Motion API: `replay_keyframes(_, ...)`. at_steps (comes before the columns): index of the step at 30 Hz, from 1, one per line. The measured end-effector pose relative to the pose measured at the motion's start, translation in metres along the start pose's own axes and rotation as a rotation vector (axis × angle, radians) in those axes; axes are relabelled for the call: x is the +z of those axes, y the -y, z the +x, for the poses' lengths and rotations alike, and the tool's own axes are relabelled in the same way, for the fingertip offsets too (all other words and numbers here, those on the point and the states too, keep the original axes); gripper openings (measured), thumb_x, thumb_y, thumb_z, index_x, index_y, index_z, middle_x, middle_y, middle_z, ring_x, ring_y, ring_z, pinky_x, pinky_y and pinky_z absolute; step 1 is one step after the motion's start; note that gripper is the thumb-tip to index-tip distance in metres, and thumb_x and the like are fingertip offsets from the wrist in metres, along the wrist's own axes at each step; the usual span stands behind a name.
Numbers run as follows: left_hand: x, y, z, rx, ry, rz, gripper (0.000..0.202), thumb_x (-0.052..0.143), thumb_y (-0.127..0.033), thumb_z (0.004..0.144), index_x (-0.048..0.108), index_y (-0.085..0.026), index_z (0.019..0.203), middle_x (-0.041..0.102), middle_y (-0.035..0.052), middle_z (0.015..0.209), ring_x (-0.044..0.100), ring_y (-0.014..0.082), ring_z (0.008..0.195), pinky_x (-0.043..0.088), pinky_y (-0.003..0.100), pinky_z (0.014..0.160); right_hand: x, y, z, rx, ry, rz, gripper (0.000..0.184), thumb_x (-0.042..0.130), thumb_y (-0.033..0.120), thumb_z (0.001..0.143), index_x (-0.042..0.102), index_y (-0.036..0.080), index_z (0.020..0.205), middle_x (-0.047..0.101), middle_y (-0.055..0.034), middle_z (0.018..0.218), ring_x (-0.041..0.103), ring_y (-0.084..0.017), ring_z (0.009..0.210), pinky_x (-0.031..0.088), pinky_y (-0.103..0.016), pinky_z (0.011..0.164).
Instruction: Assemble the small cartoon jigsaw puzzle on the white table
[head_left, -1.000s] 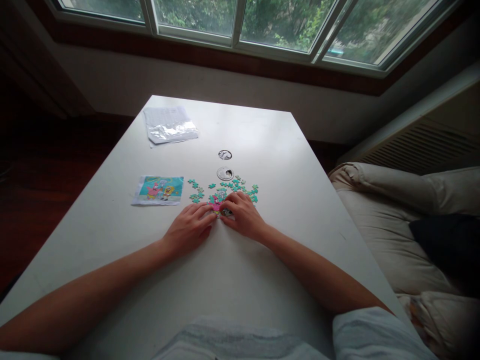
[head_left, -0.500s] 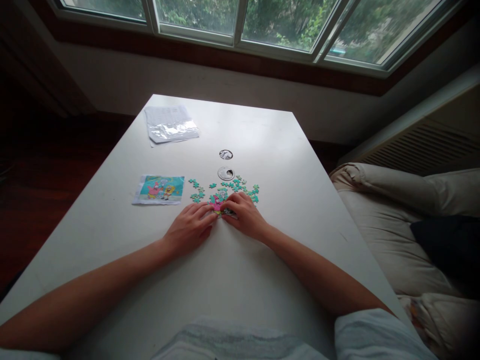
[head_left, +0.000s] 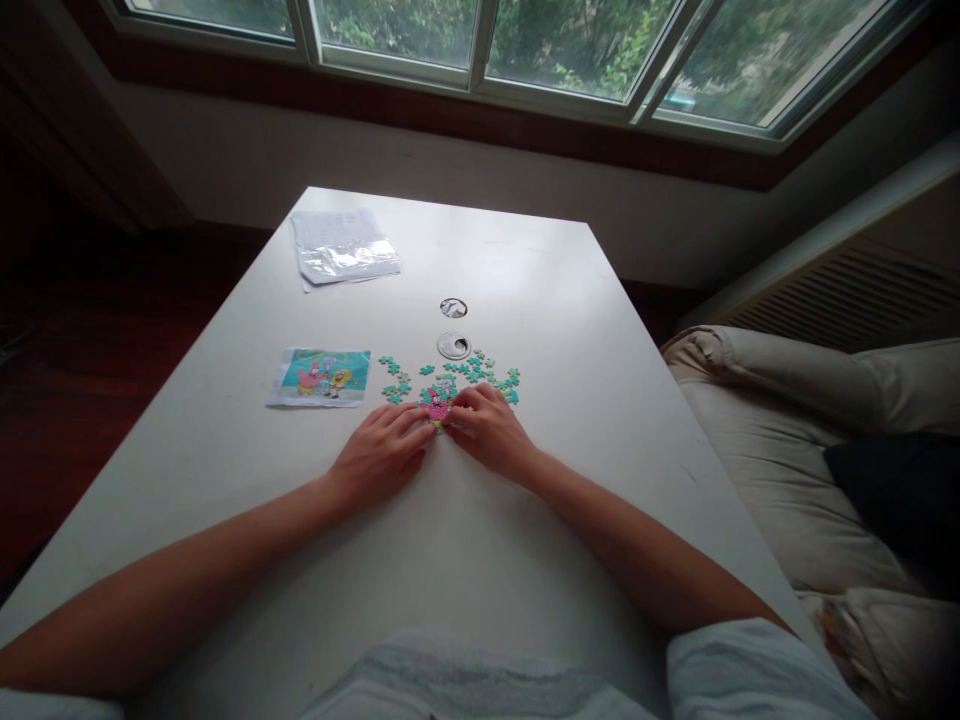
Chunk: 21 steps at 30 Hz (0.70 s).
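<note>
A partly joined jigsaw puzzle point(head_left: 435, 404) with a pink cartoon figure lies flat on the white table, between my hands. My left hand point(head_left: 381, 447) rests at its left edge, fingers bent and pressed against it. From the right, my right hand point(head_left: 489, 425) curls its fingertips down on the puzzle's right side, closed and covering that part. Whether a single piece is pinched there is hidden. Loose teal puzzle pieces point(head_left: 480, 370) are scattered just beyond, and more loose pieces point(head_left: 395, 385) lie to the left.
A picture sheet point(head_left: 321, 379) with the cartoon scene lies left of the pieces. Papers in a clear plastic sleeve point(head_left: 345, 248) are at the table's far left corner. Two round inserts, one nearer point(head_left: 454, 346), are set in the table point(head_left: 525, 290). A beige sofa point(head_left: 750, 450) stands on the right.
My right hand's fingers have shifted slightly and drawn closer together over the puzzle's right side. My left hand stays in place. The view has moved very slightly.
</note>
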<state>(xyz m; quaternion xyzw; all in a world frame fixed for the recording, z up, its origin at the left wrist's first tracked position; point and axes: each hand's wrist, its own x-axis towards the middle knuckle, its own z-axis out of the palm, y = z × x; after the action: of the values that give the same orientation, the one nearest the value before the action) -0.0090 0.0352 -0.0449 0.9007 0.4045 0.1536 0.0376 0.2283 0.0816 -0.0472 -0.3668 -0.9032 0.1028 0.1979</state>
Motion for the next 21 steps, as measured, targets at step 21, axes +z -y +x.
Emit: replay_keyframes(21,0.003,-0.002,0.001,-0.005,-0.006,-0.012,0.045,0.056,-0.020,0.095,0.056,-0.023,0.139,0.059,0.0127,0.132,0.050,0.0299,0.130,0.043,0.051,0.111,-0.010,0.003,-0.003,-0.102,0.066,-0.065,0.015,0.057,0.021,0.098,0.072,0.024,0.102,0.068,-0.0074,0.110,0.052,-0.023,0.104,0.036,-0.041,0.095)
